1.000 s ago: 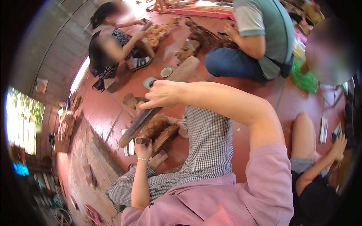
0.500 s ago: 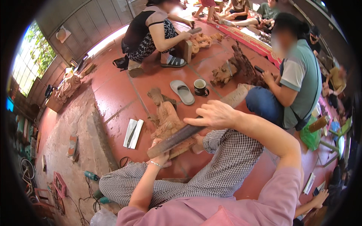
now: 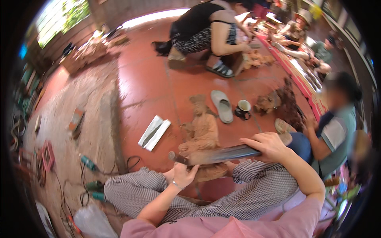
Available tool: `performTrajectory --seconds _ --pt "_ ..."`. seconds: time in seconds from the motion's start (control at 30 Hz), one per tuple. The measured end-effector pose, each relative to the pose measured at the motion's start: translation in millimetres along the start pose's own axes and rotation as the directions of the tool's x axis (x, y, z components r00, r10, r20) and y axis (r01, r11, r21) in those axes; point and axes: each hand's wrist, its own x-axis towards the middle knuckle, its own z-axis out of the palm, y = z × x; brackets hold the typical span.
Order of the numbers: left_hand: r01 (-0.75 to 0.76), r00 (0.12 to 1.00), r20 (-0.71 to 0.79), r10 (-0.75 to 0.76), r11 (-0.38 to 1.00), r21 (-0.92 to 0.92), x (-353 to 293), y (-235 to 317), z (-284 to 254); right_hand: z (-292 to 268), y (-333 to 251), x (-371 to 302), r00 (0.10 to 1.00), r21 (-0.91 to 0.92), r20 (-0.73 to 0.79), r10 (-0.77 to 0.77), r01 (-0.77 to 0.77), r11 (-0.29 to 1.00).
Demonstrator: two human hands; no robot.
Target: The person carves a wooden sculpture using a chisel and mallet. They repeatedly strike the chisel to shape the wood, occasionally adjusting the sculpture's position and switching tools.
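Note:
A carved wooden figure (image 3: 204, 129), seated and with a tall headdress, lies before me between my feet. My right hand (image 3: 266, 146) is closed round the right end of a long dark wooden bar (image 3: 222, 154), which is blurred and lies across the figure's lower part. My left hand (image 3: 184, 174) is low at the figure's base, fingers closed round what looks like a tool with a round wooden handle (image 3: 173, 156). The blade end of that tool is hidden. The bar's far end is close beside this handle, above my left hand.
White paper with a dark flat blade (image 3: 154, 133) lies left of the figure; a grey sandal (image 3: 222, 106) and a mug (image 3: 242, 109) stand beyond. Power tools with cords (image 3: 88, 162) lie left. One co-worker (image 3: 218, 31) crouches ahead; another (image 3: 335, 131) sits right, near a dark carving (image 3: 286, 101).
The view has turned, so the scene sits further right. The bar has swung from a steep slant to nearly level, and my right hand has moved right. The round handle now shows by my left hand.

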Motion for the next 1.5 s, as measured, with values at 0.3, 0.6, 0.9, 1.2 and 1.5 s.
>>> performTrajectory --seconds 0.3,0.6,0.9,1.2,1.5 --pt "-0.199 0.979 -0.059 0.193 0.887 -0.416 -17.2 18.5 20.0 9.1 -1.6 10.3 0.987 0.040 0.070 0.145 -0.148 0.988" --pt "0.118 0.990 0.136 -0.048 0.810 -0.575 -25.4 7.0 38.2 18.1 10.9 18.9 0.990 0.084 0.097 0.104 -0.112 0.990" --pt "0.082 0.993 0.113 -0.023 0.825 -0.559 -25.4 10.3 53.0 18.0 3.5 18.4 0.984 0.096 0.128 0.123 -0.136 0.986" --pt "0.010 0.996 0.082 0.037 0.860 -0.511 -23.9 13.2 68.1 5.2 -12.8 42.0 0.980 0.166 0.153 0.129 -0.154 0.974" --pt "0.031 0.995 0.100 0.027 0.845 -0.535 -21.6 3.7 70.2 12.1 2.8 88.6 0.972 0.223 0.176 0.155 -0.193 0.956"
